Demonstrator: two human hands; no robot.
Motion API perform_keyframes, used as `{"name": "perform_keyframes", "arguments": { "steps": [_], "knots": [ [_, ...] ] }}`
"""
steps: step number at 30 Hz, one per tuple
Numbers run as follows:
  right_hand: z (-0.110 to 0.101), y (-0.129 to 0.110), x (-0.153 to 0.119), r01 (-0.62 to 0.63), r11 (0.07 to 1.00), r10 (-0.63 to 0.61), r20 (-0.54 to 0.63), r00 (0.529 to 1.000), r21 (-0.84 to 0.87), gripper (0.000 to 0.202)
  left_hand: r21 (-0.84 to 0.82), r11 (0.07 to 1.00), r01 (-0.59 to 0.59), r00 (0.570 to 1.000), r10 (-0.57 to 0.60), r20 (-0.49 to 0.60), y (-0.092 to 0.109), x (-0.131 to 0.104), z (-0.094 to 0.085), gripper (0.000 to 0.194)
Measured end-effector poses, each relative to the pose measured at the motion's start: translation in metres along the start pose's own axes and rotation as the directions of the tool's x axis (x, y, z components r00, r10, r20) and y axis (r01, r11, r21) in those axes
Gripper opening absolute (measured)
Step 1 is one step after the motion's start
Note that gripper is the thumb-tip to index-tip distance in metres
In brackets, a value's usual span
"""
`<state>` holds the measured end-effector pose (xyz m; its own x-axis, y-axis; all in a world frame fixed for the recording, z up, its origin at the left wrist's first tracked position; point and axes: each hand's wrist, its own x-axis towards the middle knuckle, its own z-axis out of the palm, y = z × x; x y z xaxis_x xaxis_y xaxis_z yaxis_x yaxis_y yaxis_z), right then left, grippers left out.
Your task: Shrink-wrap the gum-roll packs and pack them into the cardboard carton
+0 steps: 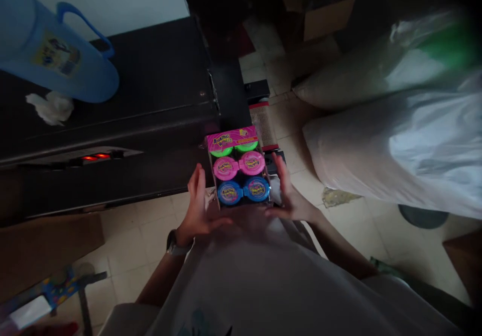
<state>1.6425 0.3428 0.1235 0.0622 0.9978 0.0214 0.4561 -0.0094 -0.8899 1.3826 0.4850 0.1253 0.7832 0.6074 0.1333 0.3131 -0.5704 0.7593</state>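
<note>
- Now, I am seeing the rectangular, clear-wrapped pack of round green, pink and blue plastic cases sitting between both hands; what is supporting it, I cannot tell.
- The left hand and the right hand are facing its long sides, open, fingers spread, seemingly matching its boxy width; light contact I cannot exclude.
- The thin wrap is shining over disc-like pairs.
- A translucent blue plastic jug is resting on the smooth black counter.

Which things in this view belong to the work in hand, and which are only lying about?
In hand:
- pack of coloured round cases, between the hands
- left hand, open
- right hand, open

Lying about:
- blue jug
- crumpled white scrap beside it
- large pale sack
</note>
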Motion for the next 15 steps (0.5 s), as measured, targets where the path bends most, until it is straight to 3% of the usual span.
{"name": "perform_keyframes", "arguments": {
  "steps": [3, 5, 9, 12, 15],
  "knots": [
    [-0.023, -0.02, 0.022, 0.057, 0.998, -0.059, -0.126, 0.99, -0.02, 0.072, 0.098, 0.995, -0.03, 0.987, 0.045, -0.155, 0.017, 0.013, -0.008, 0.072],
    [-0.03, -0.033, 0.043, 0.114, 0.982, -0.141, -0.182, 0.973, -0.149, 0.041, 0.176, 0.984, -0.031, 0.969, 0.073, -0.238, 0.026, 0.027, -0.009, 0.042],
    [-0.023, -0.044, 0.079, 0.201, 0.906, -0.25, -0.088, 0.964, -0.371, 0.025, 0.121, 0.992, 0.048, 0.961, -0.013, -0.277, 0.026, 0.052, -0.001, 0.037],
    [-0.015, -0.042, 0.091, 0.233, 0.879, -0.261, -0.012, 0.965, -0.415, 0.023, -0.149, 0.979, 0.136, 0.925, -0.18, -0.335, 0.017, 0.058, 0.011, 0.039],
    [-0.016, -0.041, 0.092, 0.259, 0.889, -0.284, -0.01, 0.959, -0.377, 0.023, -0.43, 0.896, 0.106, 0.88, -0.286, -0.38, 0.011, 0.058, 0.02, 0.042]
  ]
}}
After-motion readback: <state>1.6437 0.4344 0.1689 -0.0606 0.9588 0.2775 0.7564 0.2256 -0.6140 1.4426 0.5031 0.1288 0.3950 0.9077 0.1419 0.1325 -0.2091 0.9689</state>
